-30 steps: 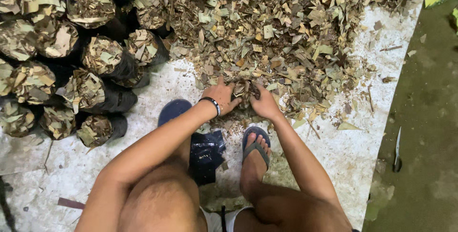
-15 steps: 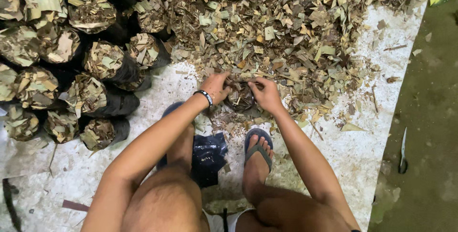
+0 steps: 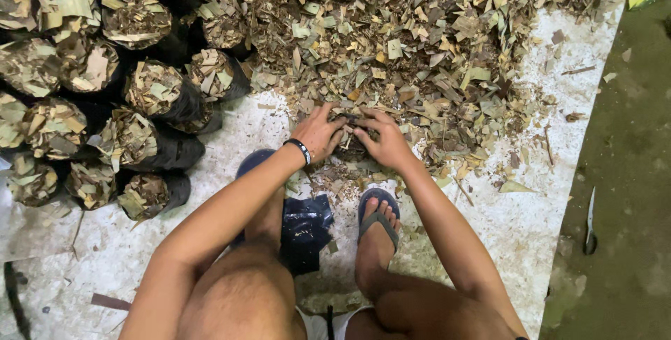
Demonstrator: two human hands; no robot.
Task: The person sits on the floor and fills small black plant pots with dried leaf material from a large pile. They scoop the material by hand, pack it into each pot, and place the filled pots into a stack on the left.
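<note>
A small black bag (image 3: 351, 146) is held at the near edge of the dry-leaf pile (image 3: 419, 39) — cupped between both hands. Left hand (image 3: 318, 132) and right hand (image 3: 384, 139) are equally near, fingers curled around the bag's rim. Bag stands upright, mouth up — just beyond the sandalled foot (image 3: 377, 225).

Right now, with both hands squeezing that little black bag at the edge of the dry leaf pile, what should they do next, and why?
Probably press the leaves down a little more. Both the left hand and the right hand cup a small black plastic bag at the rim of the heap of dry chopped leaves. The filled black bags standing beside it are packed to the brim.
</note>
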